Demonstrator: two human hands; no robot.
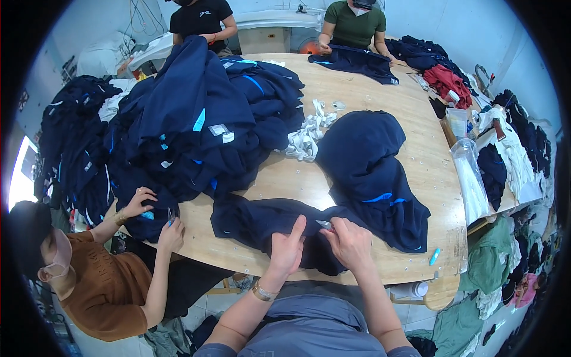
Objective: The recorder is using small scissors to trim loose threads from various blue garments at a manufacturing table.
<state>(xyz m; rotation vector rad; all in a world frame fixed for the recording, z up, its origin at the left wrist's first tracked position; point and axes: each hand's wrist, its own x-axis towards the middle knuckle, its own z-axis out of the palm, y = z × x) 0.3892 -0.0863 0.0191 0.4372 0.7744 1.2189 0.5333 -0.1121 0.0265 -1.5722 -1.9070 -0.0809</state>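
Navy-blue cloth garment [256, 218] lies bunched at near edge of pale wooden table [431, 172]. Left hand [288, 249] half-curled at cloth, thumb raised — grip unclear. Right hand [351, 241] closed round small silver-bladed snips [324, 225] — shifting folds could mean nicked fabric.

1 navy garment [262, 215] lies rumpled along the near edge of the wooden table [425, 149]; 1 silver-bladed tool [325, 225], mostly hidden, points left over it.

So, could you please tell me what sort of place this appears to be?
Probably a garment workshop: navy garments are heaped on a large table, people around it handle some, and more clothing is piled to the right.
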